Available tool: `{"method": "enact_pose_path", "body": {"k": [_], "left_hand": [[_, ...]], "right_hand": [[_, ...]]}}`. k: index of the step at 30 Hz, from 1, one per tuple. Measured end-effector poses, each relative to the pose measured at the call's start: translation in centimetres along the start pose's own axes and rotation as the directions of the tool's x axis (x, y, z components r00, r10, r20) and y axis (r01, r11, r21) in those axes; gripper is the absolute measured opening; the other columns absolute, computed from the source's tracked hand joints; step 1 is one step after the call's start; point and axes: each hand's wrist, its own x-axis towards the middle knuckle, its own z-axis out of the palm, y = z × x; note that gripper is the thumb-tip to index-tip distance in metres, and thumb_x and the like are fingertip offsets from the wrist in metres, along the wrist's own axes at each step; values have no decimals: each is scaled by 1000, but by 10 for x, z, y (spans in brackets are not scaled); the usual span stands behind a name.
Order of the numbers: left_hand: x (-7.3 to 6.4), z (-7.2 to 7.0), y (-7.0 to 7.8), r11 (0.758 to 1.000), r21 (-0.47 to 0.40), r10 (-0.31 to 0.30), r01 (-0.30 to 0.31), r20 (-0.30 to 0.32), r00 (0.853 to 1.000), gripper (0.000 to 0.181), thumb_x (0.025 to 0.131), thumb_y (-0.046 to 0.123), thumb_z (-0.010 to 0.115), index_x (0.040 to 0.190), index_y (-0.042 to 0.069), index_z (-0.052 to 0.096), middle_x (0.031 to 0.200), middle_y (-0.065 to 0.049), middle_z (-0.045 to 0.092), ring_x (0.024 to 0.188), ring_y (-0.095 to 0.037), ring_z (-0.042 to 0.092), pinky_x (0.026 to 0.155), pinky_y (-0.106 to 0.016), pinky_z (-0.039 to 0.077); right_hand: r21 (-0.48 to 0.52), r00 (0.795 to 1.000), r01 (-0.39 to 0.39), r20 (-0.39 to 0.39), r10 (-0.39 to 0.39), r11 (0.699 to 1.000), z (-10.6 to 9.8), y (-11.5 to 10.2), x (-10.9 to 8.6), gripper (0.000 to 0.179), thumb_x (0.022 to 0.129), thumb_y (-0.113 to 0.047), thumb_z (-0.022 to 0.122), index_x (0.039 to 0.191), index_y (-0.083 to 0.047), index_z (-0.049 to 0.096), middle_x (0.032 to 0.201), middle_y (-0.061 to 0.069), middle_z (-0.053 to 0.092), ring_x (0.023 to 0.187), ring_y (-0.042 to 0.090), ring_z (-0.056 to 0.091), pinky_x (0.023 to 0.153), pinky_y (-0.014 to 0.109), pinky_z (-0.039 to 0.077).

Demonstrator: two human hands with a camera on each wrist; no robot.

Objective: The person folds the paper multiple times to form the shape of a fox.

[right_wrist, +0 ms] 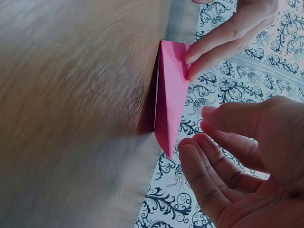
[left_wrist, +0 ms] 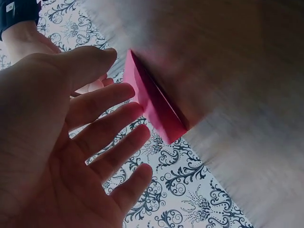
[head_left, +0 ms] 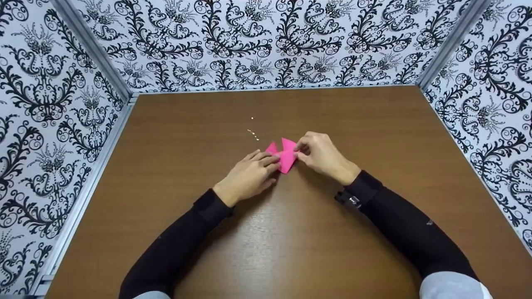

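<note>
A folded piece of pink paper (head_left: 286, 160) lies on the wooden table, with two pointed flaps rising at its far side. My left hand (head_left: 251, 172) rests at its left part, fingers nearly straight and fingertips on the paper; in the left wrist view these fingers (left_wrist: 109, 107) are spread along the pink folds (left_wrist: 152, 102). At the right edge of the paper is my right hand (head_left: 322, 155), thumb and fingers bent loosely. The right wrist view has a gap between that thumb and forefinger (right_wrist: 190, 152), with the paper (right_wrist: 173, 90) outside it.
Small pale specks (head_left: 253, 133) lie on the brown table (head_left: 187, 124) beyond the left hand. Walls with a black-and-white scroll pattern (head_left: 249, 41) stand at the back and both sides, joined by grey metal posts (head_left: 453, 41).
</note>
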Motion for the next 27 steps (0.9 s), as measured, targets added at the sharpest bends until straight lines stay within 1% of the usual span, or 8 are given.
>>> {"method": "enact_pose_path", "body": {"k": [4,7,11,15,17,20,23,27], "left_hand": [[-2,2,-1,1000,14,-12,12,18,1000,49,112,30,81,154,6,75,165,-12,71,151,-37,68,133,-58,52],[-4,3,-1,999,15,-29,28,47,998,50,113,31,80,156,6,74,166,-12,70,149,-39,69,129,-57,55],[-4,5,-2,999,1,-53,53,93,994,51,114,32,77,158,7,72,168,-12,69,150,-43,69,127,-60,57],[-4,5,-2,998,-15,-59,62,121,991,50,115,30,76,160,8,71,169,-11,68,149,-44,70,124,-61,59],[-4,5,-2,998,-16,-52,54,125,991,50,115,29,76,160,8,71,168,-12,69,148,-43,71,123,-60,60],[-3,5,-3,999,-14,-36,38,131,991,51,115,29,76,161,8,70,168,-13,68,148,-42,72,127,-57,58],[-4,5,-3,1000,-3,-8,9,119,993,51,115,30,77,161,10,70,167,-15,68,146,-39,74,130,-55,56],[-4,6,-3,999,15,28,-29,81,996,50,114,29,79,160,13,72,163,-16,72,137,-39,79,123,-53,61]], "right_hand": [[-21,1000,9,3,-9,1000,3,-2,2,9,102,-6,88,106,2,88,102,19,81,95,35,83,87,49,71],[-34,1000,19,10,-19,999,5,-3,4,8,101,-4,88,105,2,88,101,18,81,93,32,83,86,47,71],[-30,999,20,31,-19,999,8,-5,5,7,100,-2,87,105,3,87,101,18,81,93,32,84,85,46,72],[-40,998,12,63,-10,999,12,-6,7,6,100,-2,87,104,2,88,101,19,81,93,33,83,86,46,72],[-50,997,6,78,-2,999,14,-5,8,5,100,-3,87,103,1,88,100,18,82,93,34,82,87,47,71],[-62,994,-15,104,22,998,16,-5,10,4,99,-5,89,101,-1,88,99,17,83,93,34,80,86,48,69],[-70,988,-48,141,58,996,19,-5,12,4,98,-8,92,98,-5,89,97,13,84,91,31,78,84,47,65],[-72,974,-100,195,113,992,22,-5,13,5,97,-13,94,97,-10,90,95,7,87,87,25,77,82,42,62]]}}
